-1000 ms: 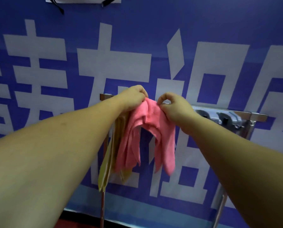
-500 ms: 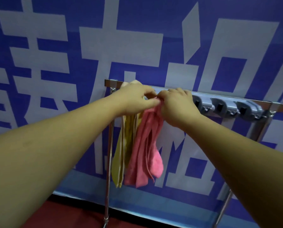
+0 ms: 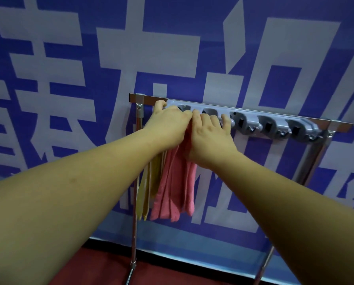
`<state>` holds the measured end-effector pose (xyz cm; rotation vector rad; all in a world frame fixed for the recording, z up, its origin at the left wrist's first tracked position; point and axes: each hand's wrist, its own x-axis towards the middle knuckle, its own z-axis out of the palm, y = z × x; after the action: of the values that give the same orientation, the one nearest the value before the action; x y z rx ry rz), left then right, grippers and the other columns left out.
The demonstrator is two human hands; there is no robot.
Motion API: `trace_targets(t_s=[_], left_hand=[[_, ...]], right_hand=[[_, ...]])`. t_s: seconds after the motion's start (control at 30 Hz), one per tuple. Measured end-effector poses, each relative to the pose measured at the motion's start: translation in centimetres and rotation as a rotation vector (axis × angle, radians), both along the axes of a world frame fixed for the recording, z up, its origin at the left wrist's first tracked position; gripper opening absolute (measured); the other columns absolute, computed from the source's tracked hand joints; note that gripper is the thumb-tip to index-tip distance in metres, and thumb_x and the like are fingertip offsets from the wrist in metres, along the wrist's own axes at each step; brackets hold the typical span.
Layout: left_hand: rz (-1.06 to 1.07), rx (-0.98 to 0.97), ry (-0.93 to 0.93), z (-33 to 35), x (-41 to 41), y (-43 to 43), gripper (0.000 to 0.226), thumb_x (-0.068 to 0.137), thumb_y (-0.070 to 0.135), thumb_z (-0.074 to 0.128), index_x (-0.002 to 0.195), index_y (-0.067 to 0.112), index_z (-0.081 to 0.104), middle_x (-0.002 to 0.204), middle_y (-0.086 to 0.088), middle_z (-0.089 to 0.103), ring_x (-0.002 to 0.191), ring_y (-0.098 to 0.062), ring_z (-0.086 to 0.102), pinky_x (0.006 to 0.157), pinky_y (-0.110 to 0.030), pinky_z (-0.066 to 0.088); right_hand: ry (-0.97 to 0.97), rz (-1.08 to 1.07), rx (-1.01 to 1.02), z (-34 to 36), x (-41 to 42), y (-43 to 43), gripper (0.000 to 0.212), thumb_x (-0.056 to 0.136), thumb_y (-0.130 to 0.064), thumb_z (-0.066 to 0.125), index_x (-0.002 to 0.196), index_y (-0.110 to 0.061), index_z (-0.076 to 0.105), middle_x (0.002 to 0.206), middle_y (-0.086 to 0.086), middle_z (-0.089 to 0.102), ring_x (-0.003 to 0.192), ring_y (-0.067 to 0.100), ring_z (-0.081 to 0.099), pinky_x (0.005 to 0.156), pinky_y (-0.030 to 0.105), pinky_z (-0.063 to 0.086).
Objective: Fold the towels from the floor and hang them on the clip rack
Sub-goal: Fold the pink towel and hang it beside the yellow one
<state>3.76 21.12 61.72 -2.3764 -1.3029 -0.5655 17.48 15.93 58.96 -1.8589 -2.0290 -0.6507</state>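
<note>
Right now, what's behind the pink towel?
Blue-and-white banner behind pink towel; yellow towel beside it. The left hand and right hand cover its top, so its attachment is hidden.

A metal rack (image 3: 340, 126) runs from centre frame to the right edge, standing on thin chrome legs (image 3: 133, 233) on a dark red floor (image 3: 89, 270) along the bottom. A grey clip strip (image 3: 252, 118) is fixed along its top bar. At the strip's left end hang two towels, touching side by side: a yellow towel (image 3: 149, 182) on the left and a pink towel (image 3: 172, 186) on the right. The three clips to the right hold nothing.
</note>
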Motion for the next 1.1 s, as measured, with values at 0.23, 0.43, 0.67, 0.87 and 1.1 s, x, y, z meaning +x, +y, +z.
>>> trace_targets(t_s=[0.23,0.43,0.67,0.87,1.1], left_hand=[[0.005,-0.078,0.081,-1.2,-0.6,-1.0,0.076,0.086,0.064,0.059,0.148,0.022,0.046,0.142,-0.003,0.059,0.147,-0.023,0.04,0.125,-0.062,0.007],[0.11,0.086,0.086,-2.1,1.1,-1.4,0.057,0.096,0.027,0.063,0.148,0.016,0.043,0.131,0.001,0.068,0.144,-0.023,0.045,0.127,-0.066,0.004],[-0.07,0.004,-0.162,0.6,0.2,-0.3,0.027,0.105,0.02,0.041,0.131,0.019,0.045,0.091,0.0,0.072,0.096,-0.027,0.066,0.123,-0.051,0.019],[-0.047,0.092,-0.052,0.6,-0.4,0.7,0.012,0.103,0.029,0.052,0.1,0.028,0.064,0.095,0.008,0.064,0.105,-0.022,0.056,0.099,-0.042,0.033],[-0.172,0.183,-0.109,-0.1,-0.1,-0.1,0.037,0.095,0.028,0.064,0.133,0.029,0.063,0.112,0.001,0.07,0.111,-0.025,0.062,0.106,-0.042,0.035]], right_hand=[[0.148,0.092,0.011,1.5,0.4,-0.3,0.057,0.094,-0.009,0.049,0.15,-0.008,0.04,0.131,0.012,0.058,0.13,0.029,0.054,0.13,0.046,0.009],[0.278,0.178,-0.08,2.8,1.5,-1.8,0.027,0.091,-0.006,0.051,0.117,-0.011,0.054,0.087,-0.007,0.043,0.11,0.031,0.052,0.091,0.036,0.039],[0.104,0.088,0.051,0.2,-0.5,0.0,0.057,0.091,-0.035,0.065,0.135,-0.007,0.042,0.122,0.01,0.057,0.103,0.03,0.06,0.092,0.038,0.043],[0.107,-0.037,0.061,0.8,-0.2,0.4,0.037,0.097,0.0,0.048,0.133,-0.007,0.044,0.126,0.014,0.052,0.088,0.04,0.066,0.061,0.042,0.039],[0.233,-0.035,-0.12,0.1,1.3,0.3,0.035,0.094,-0.002,0.052,0.127,-0.008,0.054,0.111,0.01,0.053,0.091,0.033,0.059,0.076,0.048,0.055]])
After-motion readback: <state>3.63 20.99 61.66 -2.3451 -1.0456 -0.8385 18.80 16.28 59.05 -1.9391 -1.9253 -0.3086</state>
